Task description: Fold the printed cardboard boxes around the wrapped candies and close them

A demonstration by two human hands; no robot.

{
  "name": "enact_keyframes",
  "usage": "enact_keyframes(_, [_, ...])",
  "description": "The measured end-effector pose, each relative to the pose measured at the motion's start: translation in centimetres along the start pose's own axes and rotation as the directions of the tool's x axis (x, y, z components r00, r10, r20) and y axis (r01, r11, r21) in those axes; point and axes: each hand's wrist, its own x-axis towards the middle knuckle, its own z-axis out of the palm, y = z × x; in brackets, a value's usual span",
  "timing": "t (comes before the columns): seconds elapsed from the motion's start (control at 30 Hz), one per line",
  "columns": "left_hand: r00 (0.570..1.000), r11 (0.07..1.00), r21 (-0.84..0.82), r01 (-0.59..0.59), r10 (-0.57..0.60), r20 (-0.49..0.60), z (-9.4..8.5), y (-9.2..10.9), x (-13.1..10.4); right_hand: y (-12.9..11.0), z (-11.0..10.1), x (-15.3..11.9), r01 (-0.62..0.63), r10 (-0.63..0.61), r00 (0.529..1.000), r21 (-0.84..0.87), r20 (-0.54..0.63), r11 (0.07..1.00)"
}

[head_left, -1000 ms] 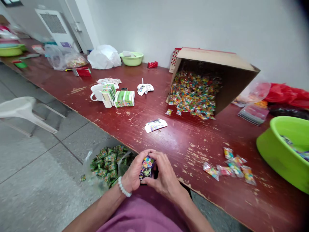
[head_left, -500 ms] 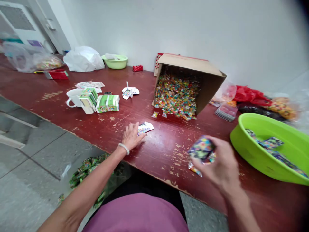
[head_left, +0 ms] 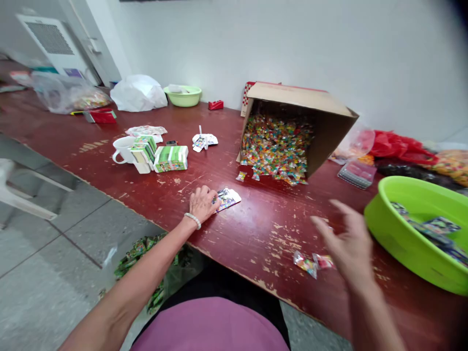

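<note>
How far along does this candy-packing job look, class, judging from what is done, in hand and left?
Done: several dark filled packets lie in the green basin. In hand: the left hand rests on a flat printed pouch on the table; the right hand is open and empty above a few loose candies. Left: a tipped cardboard box with a big heap of wrapped candies.

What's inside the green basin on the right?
The green basin holds a few dark printed packets. Its near wall hides the bottom, and the frame edge cuts off the rest.
</note>
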Motion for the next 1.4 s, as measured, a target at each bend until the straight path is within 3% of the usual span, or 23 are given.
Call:
enact_keyframes(0.1, [1.0, 1.0, 0.015, -0.004, 0.005, -0.026, 0.4, -0.1, -0.5, -5.8, 7.6, -1.9, -0.026, -0.016, 0.981, 0.21, 0.195, 0.977])
enact_keyframes(0.2, [0.999, 1.0, 0.002, -0.017, 0.017, -0.041, 0.5, -0.2, -0.9, -8.9, 13.4, -2.1, -0.169, 0.054, 0.917, 0.262, 0.395, 0.95])
enact_keyframes(0.3, [0.998, 0.999, -0.042, -0.02, 0.018, -0.056, 0.5, -0.1, -1.3, -10.0, 16.9, -1.0, -0.291, 0.168, 0.863, 0.195, 0.477, 0.937])
enact_keyframes(0.43, [0.995, 0.989, -0.148, 0.013, -0.028, -0.096, 0.5, 0.4, -2.0, -10.2, 18.7, 0.4, -0.379, 0.271, 0.84, 0.151, 0.47, 0.913])
enact_keyframes(0.57, [0.99, 0.947, -0.311, 0.076, -0.108, -0.089, 0.0, 0.9, -2.8, -10.1, 18.7, 0.4, -0.479, 0.329, 0.809, 0.221, 0.488, 0.85])
enact_keyframes(0.67, [0.991, 0.873, -0.474, 0.113, -0.135, -0.012, -1.3, 0.9, -3.7, -10.2, 17.9, 0.1, -0.551, 0.318, 0.783, 0.358, 0.535, 0.754])
enact_keyframes(0.73, [0.993, 0.806, -0.58, 0.115, -0.101, 0.057, -2.5, 0.7, -4.7, -10.5, 16.8, 0.1, -0.583, 0.266, 0.767, 0.461, 0.583, 0.669])
enact_keyframes(0.8, [0.983, 0.69, -0.712, 0.126, 0.007, 0.181, -3.9, 0.1, -5.9, -10.9, 15.3, 0.2, -0.6, 0.196, 0.756, 0.544, 0.624, 0.586])
enact_keyframes(0.83, [0.953, 0.594, -0.785, 0.174, 0.099, 0.286, -4.6, -0.3, -6.4, -11.2, 14.4, 0.3, -0.605, 0.158, 0.752, 0.575, 0.64, 0.55])
enact_keyframes(0.9, [0.811, 0.371, -0.86, 0.351, 0.339, 0.478, -5.7, -1.0, -7.6, -11.8, 12.8, 0.5, -0.613, 0.084, 0.741, 0.619, 0.667, 0.492])
enact_keyframes(0.97, [0.66, 0.225, -0.831, 0.508, 0.518, 0.544, -6.2, -1.2, -8.5, -12.5, 11.5, 0.6, -0.618, 0.019, 0.728, 0.644, 0.685, 0.451])
enact_keyframes(1.0, [0.629, 0.184, -0.819, 0.543, 0.557, 0.543, -6.3, -1.1, -8.9, -12.9, 11.0, 0.6, -0.62, -0.013, 0.72, 0.653, 0.694, 0.435])
enact_keyframes(1.13, [0.624, -0.063, -0.763, 0.643, 0.622, 0.474, -5.7, 0.8, -10.5, -14.7, 9.7, 0.0, -0.622, -0.137, 0.679, 0.665, 0.721, 0.413])
enact_keyframes(1.2, [0.644, -0.172, -0.73, 0.661, 0.63, 0.434, -5.3, 1.9, -11.3, -15.2, 9.4, -0.5, -0.628, -0.162, 0.665, 0.663, 0.729, 0.407])
enact_keyframes(1.3, [0.69, -0.24, -0.729, 0.641, 0.596, 0.41, -5.1, 2.6, -12.2, -15.7, 9.0, -1.0, -0.645, -0.144, 0.669, 0.666, 0.729, 0.376])
enact_keyframes(1.4, [0.733, -0.24, -0.745, 0.622, 0.514, 0.447, -5.2, 2.6, -12.5, -16.0, 8.6, -1.4, -0.654, -0.128, 0.682, 0.679, 0.72, 0.335])
